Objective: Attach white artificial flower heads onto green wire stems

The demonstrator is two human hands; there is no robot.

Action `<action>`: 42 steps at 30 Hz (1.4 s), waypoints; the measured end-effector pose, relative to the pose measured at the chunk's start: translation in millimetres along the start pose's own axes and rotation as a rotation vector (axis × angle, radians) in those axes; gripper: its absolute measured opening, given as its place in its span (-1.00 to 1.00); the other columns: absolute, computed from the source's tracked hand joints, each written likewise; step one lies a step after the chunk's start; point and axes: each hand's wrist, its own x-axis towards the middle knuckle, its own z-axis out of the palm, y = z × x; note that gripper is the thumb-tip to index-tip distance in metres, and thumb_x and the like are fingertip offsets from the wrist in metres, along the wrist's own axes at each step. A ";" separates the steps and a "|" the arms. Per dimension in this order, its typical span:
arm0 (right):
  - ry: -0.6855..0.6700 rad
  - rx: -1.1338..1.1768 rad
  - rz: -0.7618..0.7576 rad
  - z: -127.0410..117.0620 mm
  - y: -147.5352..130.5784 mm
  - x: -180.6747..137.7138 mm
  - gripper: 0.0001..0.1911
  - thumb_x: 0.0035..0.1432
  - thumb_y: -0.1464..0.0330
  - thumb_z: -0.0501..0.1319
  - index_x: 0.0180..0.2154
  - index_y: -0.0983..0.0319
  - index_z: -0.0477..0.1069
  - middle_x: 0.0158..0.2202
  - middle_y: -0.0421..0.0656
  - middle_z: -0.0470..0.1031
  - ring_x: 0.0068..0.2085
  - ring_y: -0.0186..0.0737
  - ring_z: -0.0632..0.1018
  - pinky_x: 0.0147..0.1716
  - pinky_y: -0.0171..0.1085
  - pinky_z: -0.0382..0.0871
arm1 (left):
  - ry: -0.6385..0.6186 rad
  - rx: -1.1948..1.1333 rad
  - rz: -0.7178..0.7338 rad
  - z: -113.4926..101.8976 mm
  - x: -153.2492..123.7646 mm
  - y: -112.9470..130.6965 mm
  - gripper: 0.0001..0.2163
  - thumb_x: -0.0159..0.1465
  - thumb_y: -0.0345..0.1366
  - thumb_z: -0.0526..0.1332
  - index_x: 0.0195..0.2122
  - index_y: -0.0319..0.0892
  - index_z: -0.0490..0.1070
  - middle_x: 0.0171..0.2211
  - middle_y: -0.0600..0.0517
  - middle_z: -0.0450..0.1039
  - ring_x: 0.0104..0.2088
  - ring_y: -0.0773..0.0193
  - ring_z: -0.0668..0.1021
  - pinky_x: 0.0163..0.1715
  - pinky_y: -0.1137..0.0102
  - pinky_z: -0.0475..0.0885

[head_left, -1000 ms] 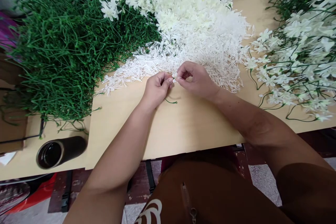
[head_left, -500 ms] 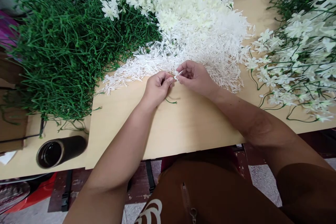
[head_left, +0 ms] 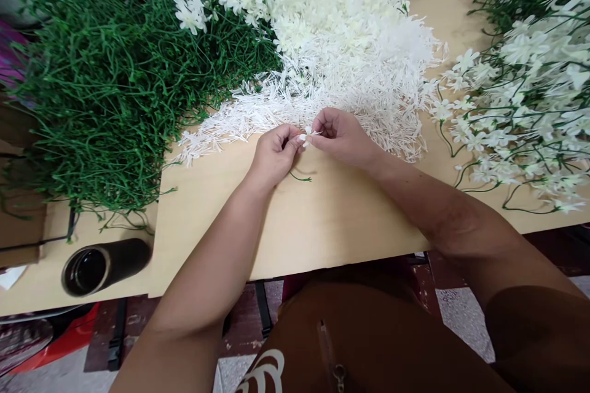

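A small white floret (head_left: 307,134) is pinched in the closed fingertips of the right hand (head_left: 345,140), with its long axis laid roughly left to right. The left hand (head_left: 275,156) is closed around a thin green stem (head_left: 300,179), whose free end is trailed out below it, toward the person. The hands are held fingertip to fingertip just above the tabletop (head_left: 322,227), so the floret lies directly between them, equally near both. A heap of white stamens (head_left: 369,86) is spread just behind.

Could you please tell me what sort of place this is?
Probably an artificial-flower assembly workshop: the pale wooden table bears a heap of green plastic stems, a pile of white plastic petals, and assembled white-flowered stems.
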 end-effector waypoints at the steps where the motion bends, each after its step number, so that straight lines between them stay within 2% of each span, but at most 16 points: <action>1: -0.007 0.023 0.008 0.3 -0.2 0.2 -0.78 0.01 0.45 0.34 -0.41 0.24 0.28 -0.49 -0.31 0.35 -0.46 -0.46 0.35 -0.46 -0.40 0.24 | -0.002 -0.005 0.005 0.0 0.0 -0.1 -0.84 0.18 -0.29 0.30 -0.51 -0.17 0.39 -0.58 0.11 0.40 -0.52 0.38 0.38 -0.43 0.45 0.29; 7: -0.070 0.097 0.035 1.0 -1.7 0.9 -0.73 -0.06 0.37 0.41 -0.41 0.26 0.32 -0.50 -0.31 0.36 -0.48 -0.47 0.35 -0.47 -0.39 0.27 | -0.002 -0.020 0.025 -0.5 -0.1 -1.3 -0.82 0.18 -0.27 0.31 -0.52 -0.17 0.39 -0.57 0.11 0.40 -0.51 0.38 0.38 -0.43 0.45 0.30; 13: -0.029 0.041 0.078 -1.0 -3.9 1.7 -0.74 -0.05 0.38 0.41 -0.43 0.27 0.33 -0.54 -0.32 0.32 -0.51 -0.47 0.33 -0.51 -0.39 0.22 | -0.020 -0.020 -0.001 -0.1 -0.5 0.7 -0.82 0.18 -0.25 0.31 -0.51 -0.16 0.39 -0.58 0.11 0.39 -0.53 0.38 0.38 -0.45 0.45 0.29; 17: -0.017 0.006 0.144 -5.0 -8.6 2.4 -0.70 -0.10 0.40 0.46 -0.45 0.29 0.33 -0.56 -0.32 0.31 -0.52 -0.48 0.32 -0.54 -0.39 0.18 | -0.041 0.035 0.058 -0.4 -1.7 3.3 -0.86 0.19 -0.29 0.25 -0.50 -0.17 0.41 -0.57 0.10 0.40 -0.52 0.36 0.38 -0.43 0.43 0.28; 21: -0.085 0.025 0.194 -10.3 -9.1 4.1 -0.63 -0.14 0.40 0.52 -0.46 0.29 0.32 -0.59 -0.32 0.31 -0.55 -0.48 0.34 -0.59 -0.41 0.16 | -0.065 0.137 0.119 -2.0 -2.2 4.8 -0.88 0.16 -0.34 0.23 -0.51 -0.17 0.42 -0.56 0.10 0.40 -0.49 0.34 0.40 -0.40 0.42 0.29; 25: -0.143 0.108 0.234 -11.6 -7.1 5.2 -0.54 -0.17 0.31 0.56 -0.45 0.28 0.29 -0.61 -0.30 0.35 -0.58 -0.47 0.38 -0.58 -0.41 0.24 | -0.099 0.182 0.147 -3.9 -1.8 3.9 -0.89 0.15 -0.36 0.21 -0.52 -0.17 0.43 -0.57 0.09 0.40 -0.49 0.33 0.40 -0.39 0.41 0.29; 28: -0.114 0.102 0.234 -10.6 -6.6 4.9 -0.53 -0.22 0.30 0.58 -0.47 0.28 0.30 -0.61 -0.28 0.38 -0.55 -0.45 0.42 -0.55 -0.41 0.28 | -0.109 0.192 0.145 -4.4 -1.6 3.6 -0.89 0.15 -0.35 0.20 -0.52 -0.16 0.43 -0.56 0.08 0.41 -0.49 0.32 0.41 -0.40 0.41 0.28; 34: -0.111 0.020 0.172 -10.6 -1.2 3.6 -0.60 -0.23 0.31 0.56 -0.50 0.28 0.37 -0.56 -0.26 0.42 -0.49 -0.43 0.39 -0.53 -0.40 0.22 | -0.120 0.197 0.126 -4.0 -2.3 7.3 -0.88 0.12 -0.34 0.21 -0.55 -0.16 0.43 -0.60 0.09 0.39 -0.52 0.34 0.38 -0.43 0.42 0.27; 42: -0.168 0.122 0.151 -8.4 8.2 4.2 -0.63 -0.19 0.36 0.53 -0.50 0.25 0.33 -0.49 -0.27 0.43 -0.45 -0.42 0.42 -0.45 -0.38 0.30 | -0.140 0.066 0.058 -3.5 -2.0 5.2 -0.80 0.11 -0.21 0.33 -0.56 -0.15 0.40 -0.62 0.10 0.36 -0.57 0.36 0.34 -0.49 0.42 0.28</action>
